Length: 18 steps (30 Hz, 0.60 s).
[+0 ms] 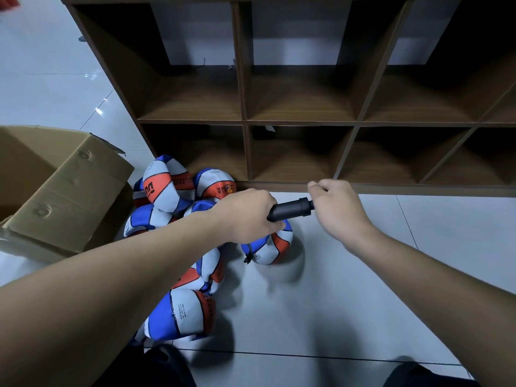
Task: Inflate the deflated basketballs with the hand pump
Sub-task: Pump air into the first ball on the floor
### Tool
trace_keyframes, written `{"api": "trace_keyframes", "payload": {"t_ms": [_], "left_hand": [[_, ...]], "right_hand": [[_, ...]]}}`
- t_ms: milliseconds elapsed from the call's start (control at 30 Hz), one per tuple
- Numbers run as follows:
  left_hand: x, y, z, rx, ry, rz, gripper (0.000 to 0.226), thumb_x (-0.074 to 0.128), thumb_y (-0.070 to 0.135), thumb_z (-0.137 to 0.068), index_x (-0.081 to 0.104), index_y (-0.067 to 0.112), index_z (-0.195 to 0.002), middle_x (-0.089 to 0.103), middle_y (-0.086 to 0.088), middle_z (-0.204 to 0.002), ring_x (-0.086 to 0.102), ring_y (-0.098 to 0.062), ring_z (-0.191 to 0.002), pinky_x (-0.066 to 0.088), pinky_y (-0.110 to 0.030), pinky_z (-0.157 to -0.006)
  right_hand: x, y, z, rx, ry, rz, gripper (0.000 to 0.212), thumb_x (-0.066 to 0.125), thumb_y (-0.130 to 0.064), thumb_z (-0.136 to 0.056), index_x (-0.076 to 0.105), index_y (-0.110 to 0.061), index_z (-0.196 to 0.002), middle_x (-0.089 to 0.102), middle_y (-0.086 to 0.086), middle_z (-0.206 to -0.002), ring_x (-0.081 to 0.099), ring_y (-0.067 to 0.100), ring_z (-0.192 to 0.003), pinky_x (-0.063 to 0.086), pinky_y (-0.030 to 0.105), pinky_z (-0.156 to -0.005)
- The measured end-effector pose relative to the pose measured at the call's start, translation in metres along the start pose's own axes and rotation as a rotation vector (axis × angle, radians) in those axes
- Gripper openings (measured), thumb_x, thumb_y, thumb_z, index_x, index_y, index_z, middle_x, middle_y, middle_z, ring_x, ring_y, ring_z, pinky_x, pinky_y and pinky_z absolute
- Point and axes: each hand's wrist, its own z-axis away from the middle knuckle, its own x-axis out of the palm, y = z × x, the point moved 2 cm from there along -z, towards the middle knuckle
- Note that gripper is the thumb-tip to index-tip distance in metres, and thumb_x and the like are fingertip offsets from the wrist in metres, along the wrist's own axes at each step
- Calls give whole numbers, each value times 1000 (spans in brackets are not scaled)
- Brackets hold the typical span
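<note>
On the pale tiled floor in front of the wooden cubby shelf (301, 124), seen from my head camera, my left hand (245, 216) is wrapped round the black barrel of the hand pump (290, 209), fingers curled firmly about it. My right hand (335, 208) is closed at the pump's far end — on the handle, I judge, though my knuckles hide it. Just under the pump sits the basketball (268, 244) I am working on, still slack and dented; a thin black hose or needle seems to run to its left side, too small to be sure. The other flat balls (178, 317) are heaped to the left, beside the cardboard box (64, 191). To pump well, I should keep the barrel steady with my left hand and stroke straight along its axis — any sideways lean could bend or pull the needle.
</note>
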Motion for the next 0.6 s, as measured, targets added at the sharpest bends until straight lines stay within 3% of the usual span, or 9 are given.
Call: {"api": "trace_keyframes", "payload": {"t_ms": [100,233,400,600], "left_hand": [[-5,-7,3,-47,-31,12,40,65,53,-94,57,21,-72,56,2,-60,54,-17,-54,40,-31,-51],[-7,-21,6,-70,-79,6,34,67,48,-94,62,19,-79,65,-5,-70,64,-24,-65,45,-34,-55],[-2,-16,2,-79,-71,-41,33,65,50,-94,58,23,-76,60,2,-67,60,-19,-62,40,-29,-52],[-4,-22,7,-132,-93,-49,29,66,47,-96,67,20,-84,65,-2,-71,64,-22,-65,50,-36,-57]], "right_hand": [[-21,11,-13,69,38,-52,48,57,-33,-106,40,-18,-65,31,-5,-54,32,24,-57,22,34,-56],[-51,22,-24,206,84,-159,33,60,-35,-99,45,-21,-73,28,0,-60,25,24,-59,19,38,-60],[-51,21,-22,264,140,-207,34,56,-21,-91,30,-22,-68,21,-2,-62,19,25,-62,16,40,-59],[-33,19,-13,261,224,-216,43,54,-17,-94,29,-20,-59,24,-6,-54,24,25,-60,19,38,-59]]}}
